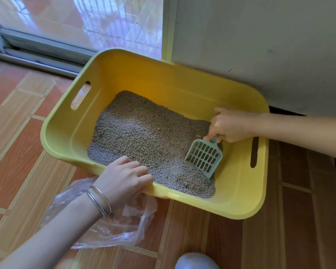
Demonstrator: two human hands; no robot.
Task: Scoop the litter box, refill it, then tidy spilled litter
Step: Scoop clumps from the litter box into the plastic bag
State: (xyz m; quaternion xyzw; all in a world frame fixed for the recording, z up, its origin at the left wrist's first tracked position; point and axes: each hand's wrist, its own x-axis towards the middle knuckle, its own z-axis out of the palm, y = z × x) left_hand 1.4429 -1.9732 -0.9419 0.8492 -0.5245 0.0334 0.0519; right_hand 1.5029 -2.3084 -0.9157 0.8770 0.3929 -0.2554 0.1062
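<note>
A yellow litter box (pixel 241 193) sits on the tiled floor, holding grey pellet litter (pixel 144 133) piled toward its left and near side. My right hand (pixel 229 126) grips the handle of a light blue slotted scoop (pixel 204 156), whose blade digs into the litter at the box's near right corner. My left hand (pixel 124 177) grips the near rim of the box, fingers curled over the edge and the thumb outside. A clear plastic bag (pixel 113 226) lies crumpled on the floor under my left wrist.
A grey wall (pixel 260 45) stands right behind the box. A glass sliding door (pixel 76 22) with its metal track lies at the back left. A pale blue rounded object (pixel 196 262) shows at the bottom edge. Tiled floor (pixel 21 123) spreads to the left.
</note>
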